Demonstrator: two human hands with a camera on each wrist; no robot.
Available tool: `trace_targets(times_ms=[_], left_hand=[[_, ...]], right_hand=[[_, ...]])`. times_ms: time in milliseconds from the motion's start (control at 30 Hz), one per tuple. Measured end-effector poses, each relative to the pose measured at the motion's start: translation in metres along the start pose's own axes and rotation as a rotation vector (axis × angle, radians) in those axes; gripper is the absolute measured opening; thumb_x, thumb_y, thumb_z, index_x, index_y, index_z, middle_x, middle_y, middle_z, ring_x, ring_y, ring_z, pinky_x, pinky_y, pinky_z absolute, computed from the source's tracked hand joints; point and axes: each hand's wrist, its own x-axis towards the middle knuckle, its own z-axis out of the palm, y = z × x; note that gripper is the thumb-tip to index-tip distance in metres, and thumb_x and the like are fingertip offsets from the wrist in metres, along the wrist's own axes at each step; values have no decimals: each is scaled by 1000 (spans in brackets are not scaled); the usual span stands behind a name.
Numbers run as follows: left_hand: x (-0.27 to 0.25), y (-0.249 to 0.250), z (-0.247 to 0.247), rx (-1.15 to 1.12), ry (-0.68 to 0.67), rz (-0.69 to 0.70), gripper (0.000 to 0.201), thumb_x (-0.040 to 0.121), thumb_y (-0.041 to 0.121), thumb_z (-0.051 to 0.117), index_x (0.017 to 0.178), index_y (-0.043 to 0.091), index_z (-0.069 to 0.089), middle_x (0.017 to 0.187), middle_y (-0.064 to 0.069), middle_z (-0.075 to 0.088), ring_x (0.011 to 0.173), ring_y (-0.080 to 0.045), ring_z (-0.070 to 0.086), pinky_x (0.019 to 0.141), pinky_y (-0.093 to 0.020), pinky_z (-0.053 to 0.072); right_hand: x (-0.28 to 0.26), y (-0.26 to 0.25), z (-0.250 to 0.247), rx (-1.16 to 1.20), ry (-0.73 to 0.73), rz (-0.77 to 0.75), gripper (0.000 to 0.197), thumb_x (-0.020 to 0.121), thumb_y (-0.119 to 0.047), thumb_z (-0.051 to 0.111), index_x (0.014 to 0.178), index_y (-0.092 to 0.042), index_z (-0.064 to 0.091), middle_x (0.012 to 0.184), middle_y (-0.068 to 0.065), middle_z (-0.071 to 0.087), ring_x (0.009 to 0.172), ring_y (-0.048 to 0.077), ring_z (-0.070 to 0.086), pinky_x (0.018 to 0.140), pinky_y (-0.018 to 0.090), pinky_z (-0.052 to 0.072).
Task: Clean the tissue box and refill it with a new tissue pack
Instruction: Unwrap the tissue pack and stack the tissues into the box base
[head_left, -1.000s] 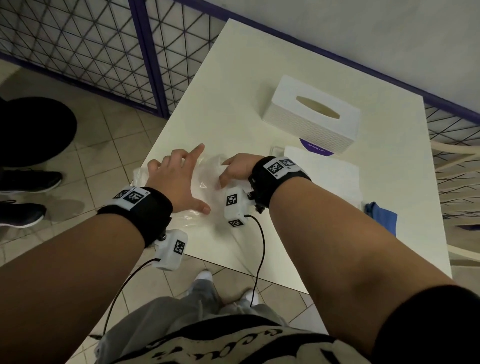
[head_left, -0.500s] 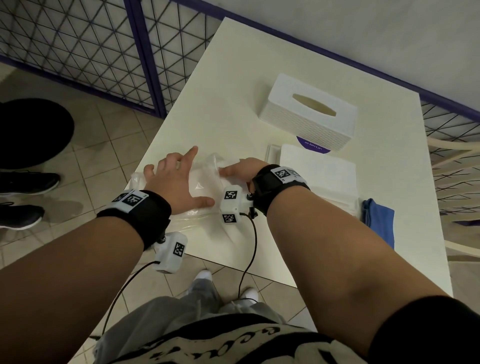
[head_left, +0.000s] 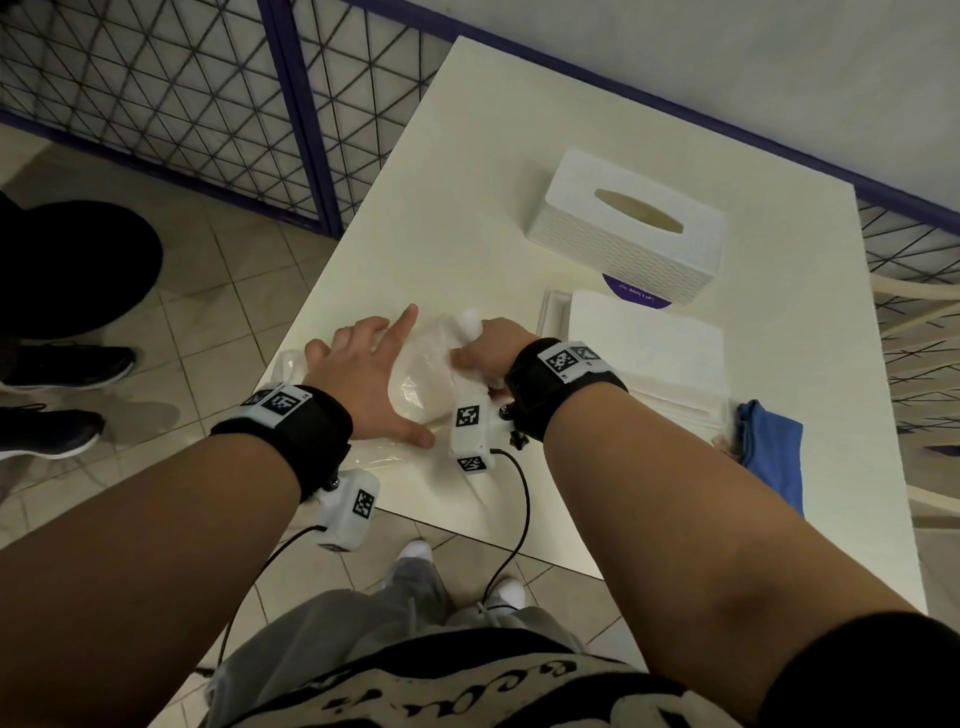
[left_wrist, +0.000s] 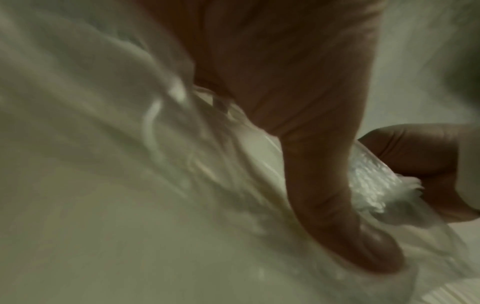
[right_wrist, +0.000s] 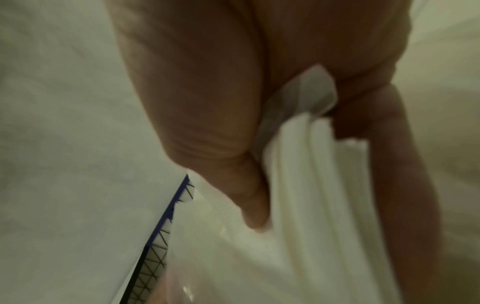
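Note:
A clear plastic tissue wrapper lies near the table's front left corner. My left hand presses flat on it with straight fingers; the left wrist view shows its thumb down on the crinkled plastic. My right hand pinches a bunch of white tissues at the wrapper's right end, thumb against curled fingers. The white textured tissue box stands farther back, its slot up. A flat stack of white tissues lies in front of it.
A blue cloth lies at the right front of the cream table. A purple round sticker shows under the box. A wire fence stands to the left, another person's shoes on the floor.
My right hand has curled round the tissue end at the wrapper's right side and raised it a little. My left hand stays pressed on the plastic.

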Motion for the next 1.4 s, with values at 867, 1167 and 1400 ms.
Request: trace_targets(times_ms=[867,1167,1400], left_hand=[[15,117,-49,-1203,-230,269,116,32,52,92,134,32,39,134,0,52,120,-17,54,101,-37,45],[8,166,-4,-1168,-24,208,31,77,-10,66,79,20,60,63,15,63,61,0,56,59,-12,46],[4,170,28,-1114,-12,99,52,71,-13,61,92,34,54,89,2,62,77,-15,59,69,-29,49]], right_hand=[[-148,126,-146,296,623,-434,6,86,-10,67,91,-8,66,80,4,67,72,6,58,68,21,44],[-124,217,-95,792,600,-259,21,83,-5,70,94,-21,64,94,5,67,83,16,65,71,23,54],[-106,235,-65,790,623,-143,40,65,-4,76,80,-38,63,102,7,63,95,29,62,89,46,53]])
